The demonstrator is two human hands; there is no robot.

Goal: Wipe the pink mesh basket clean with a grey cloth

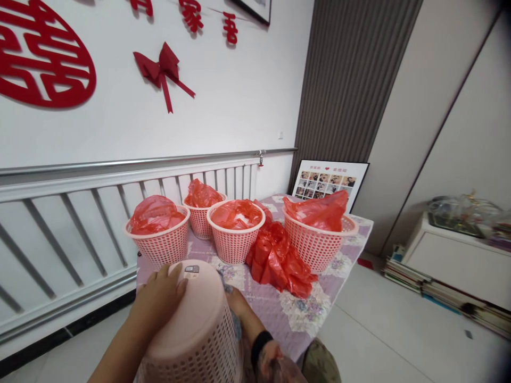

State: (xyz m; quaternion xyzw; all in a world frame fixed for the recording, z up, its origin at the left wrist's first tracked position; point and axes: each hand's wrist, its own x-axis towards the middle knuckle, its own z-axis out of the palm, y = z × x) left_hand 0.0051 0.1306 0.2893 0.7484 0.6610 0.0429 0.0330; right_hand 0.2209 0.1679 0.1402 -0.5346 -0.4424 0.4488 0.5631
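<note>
Tilted in front of me is a pink perforated plastic basket (199, 306), its solid base turned up with a small label on it. My left hand (165, 290) grips the basket at its left edge, fingers bent over the base near the label. On the basket's far right side is my right hand (238, 302), its fingers mostly hidden. A blue-grey cloth (236, 325) shows between that hand and the basket wall. Beyond the basket, a bunched roll of red plastic bags (275, 260) lies on the table.
Several pink baskets lined with red bags stand on the flowered tablecloth (311, 314), including a left one (162, 242), a middle one (235, 239) and a right one (315, 244). A white radiator (91, 229) runs along the wall. A low white cabinet (451, 260) stands right.
</note>
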